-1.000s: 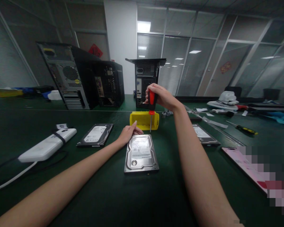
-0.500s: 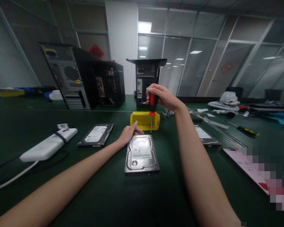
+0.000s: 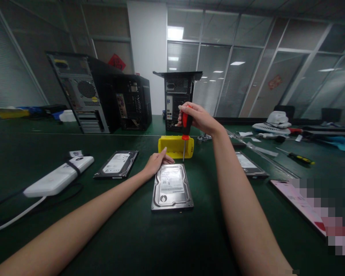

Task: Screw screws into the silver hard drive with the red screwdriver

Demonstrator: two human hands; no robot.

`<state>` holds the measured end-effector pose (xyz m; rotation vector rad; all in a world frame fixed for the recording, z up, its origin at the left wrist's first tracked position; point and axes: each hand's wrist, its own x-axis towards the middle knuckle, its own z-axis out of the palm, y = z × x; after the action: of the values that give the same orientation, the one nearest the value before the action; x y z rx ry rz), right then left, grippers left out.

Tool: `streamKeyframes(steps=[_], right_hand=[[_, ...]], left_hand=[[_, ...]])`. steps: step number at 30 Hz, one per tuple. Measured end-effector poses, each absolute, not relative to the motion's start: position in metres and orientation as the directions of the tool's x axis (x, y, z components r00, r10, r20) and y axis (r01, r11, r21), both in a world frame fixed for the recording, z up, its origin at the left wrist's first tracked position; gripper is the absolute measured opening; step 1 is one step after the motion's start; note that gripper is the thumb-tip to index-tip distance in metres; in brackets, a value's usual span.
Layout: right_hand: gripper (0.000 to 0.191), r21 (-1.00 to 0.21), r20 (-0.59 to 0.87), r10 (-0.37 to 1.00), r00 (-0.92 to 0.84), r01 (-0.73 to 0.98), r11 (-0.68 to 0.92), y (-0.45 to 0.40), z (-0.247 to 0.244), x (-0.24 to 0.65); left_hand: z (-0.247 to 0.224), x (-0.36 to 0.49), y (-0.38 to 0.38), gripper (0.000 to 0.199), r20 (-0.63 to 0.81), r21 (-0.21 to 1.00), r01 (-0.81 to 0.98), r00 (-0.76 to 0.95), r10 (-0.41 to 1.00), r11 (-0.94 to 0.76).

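Observation:
A silver hard drive (image 3: 172,188) lies label up on the table in front of me. My left hand (image 3: 156,164) rests against its far left corner, thumb raised and apart from the fingers, which lie along the far edge. In my closed right hand (image 3: 197,117) is a red and black screwdriver (image 3: 186,126), held upright with its shaft pointing down. The tip is at the drive's far right corner; whether it sits in a screw I cannot tell. Just behind the drive stands a yellow tray (image 3: 166,147), its open side facing me.
More hard drives lie to the left (image 3: 116,165) and right (image 3: 248,165). A white power strip (image 3: 60,176) with cables is at far left. Computer cases (image 3: 103,88) stand at the back. On the right are another screwdriver (image 3: 300,158), paper scraps and a pink-screened device (image 3: 296,203).
Almost nothing differs. My right hand's fingers have shifted slightly on the screwdriver handle, while the left hand and the hard drive have stayed in place.

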<state>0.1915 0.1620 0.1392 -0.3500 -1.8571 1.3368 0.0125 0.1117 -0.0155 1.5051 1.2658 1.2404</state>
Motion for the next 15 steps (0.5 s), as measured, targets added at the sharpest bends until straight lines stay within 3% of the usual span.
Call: streamKeyframes(steps=[15], right_hand=[[0.025,-0.86,0.483,0.632,-0.606,-0.191,0.474,0.1661,0.1373,0.1913]], left_hand=[[-0.016,0.0124,0.1119,0.061,0.192,0.962,0.193,0.021,0.981,-0.192]])
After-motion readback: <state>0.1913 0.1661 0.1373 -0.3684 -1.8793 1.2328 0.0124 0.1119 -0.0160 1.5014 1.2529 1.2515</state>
